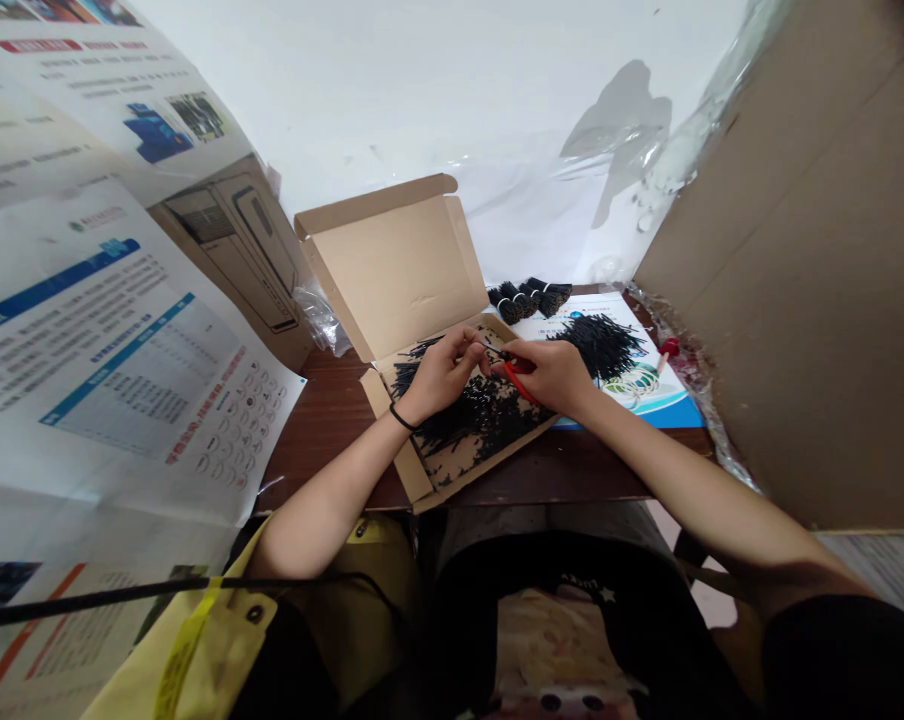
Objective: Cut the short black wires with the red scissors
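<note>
Above an open cardboard box [392, 268], my right hand [555, 374] grips red-handled scissors [522, 384], their blades pointing left toward my other hand. My left hand [446, 372], with a black band on its wrist, is closed in a pinch near the blade tips; what it pinches is too small to make out. Thin black strips [448, 424] and many small black bits [501, 425] lie in the box below both hands. To the right, a loose pile of black strips [600, 345] rests on a printed sheet.
Tied black bundles [528, 299] lie behind the box. White rubber bands [633, 384] are on the printed sheet [675, 396]. A white wall stands behind the brown table [309, 400], a cardboard panel [812, 260] at right, and printed posters [122, 330] at left.
</note>
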Demonstrator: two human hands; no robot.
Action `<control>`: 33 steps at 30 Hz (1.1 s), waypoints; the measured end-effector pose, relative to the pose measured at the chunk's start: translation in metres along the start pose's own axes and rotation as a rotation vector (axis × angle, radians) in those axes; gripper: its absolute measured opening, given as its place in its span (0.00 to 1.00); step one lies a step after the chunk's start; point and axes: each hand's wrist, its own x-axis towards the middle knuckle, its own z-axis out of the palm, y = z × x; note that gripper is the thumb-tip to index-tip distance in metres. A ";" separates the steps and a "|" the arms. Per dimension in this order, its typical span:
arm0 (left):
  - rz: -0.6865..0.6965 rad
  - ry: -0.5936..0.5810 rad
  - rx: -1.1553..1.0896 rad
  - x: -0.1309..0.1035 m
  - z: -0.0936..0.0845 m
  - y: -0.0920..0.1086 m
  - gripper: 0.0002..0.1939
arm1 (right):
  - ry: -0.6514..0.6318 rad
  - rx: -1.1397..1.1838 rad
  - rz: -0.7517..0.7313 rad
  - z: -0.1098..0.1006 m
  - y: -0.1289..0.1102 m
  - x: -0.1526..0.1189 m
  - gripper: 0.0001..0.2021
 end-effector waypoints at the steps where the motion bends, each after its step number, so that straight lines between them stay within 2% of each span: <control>1: -0.010 -0.002 0.017 0.000 0.000 -0.001 0.12 | 0.003 -0.022 -0.006 0.000 0.001 0.000 0.16; 8: -0.062 -0.028 0.063 -0.002 -0.002 -0.002 0.12 | 0.015 -0.078 -0.013 0.002 0.007 0.000 0.14; 15: -0.118 0.008 -0.007 0.001 -0.004 0.003 0.10 | 0.045 0.043 0.078 -0.003 0.001 0.003 0.17; 21: -0.089 0.021 -0.053 0.003 -0.005 -0.001 0.12 | 0.058 0.081 0.125 -0.005 0.000 0.005 0.17; 25: -0.121 0.035 -0.187 0.003 -0.005 0.004 0.12 | 0.025 0.288 0.163 -0.008 -0.003 0.004 0.17; 30: -0.147 0.068 -0.427 0.002 -0.001 0.006 0.16 | -0.101 0.691 0.222 -0.005 -0.009 0.002 0.19; 33: -0.160 0.085 -0.452 0.001 0.001 0.003 0.16 | -0.099 0.889 0.267 -0.004 -0.012 0.003 0.19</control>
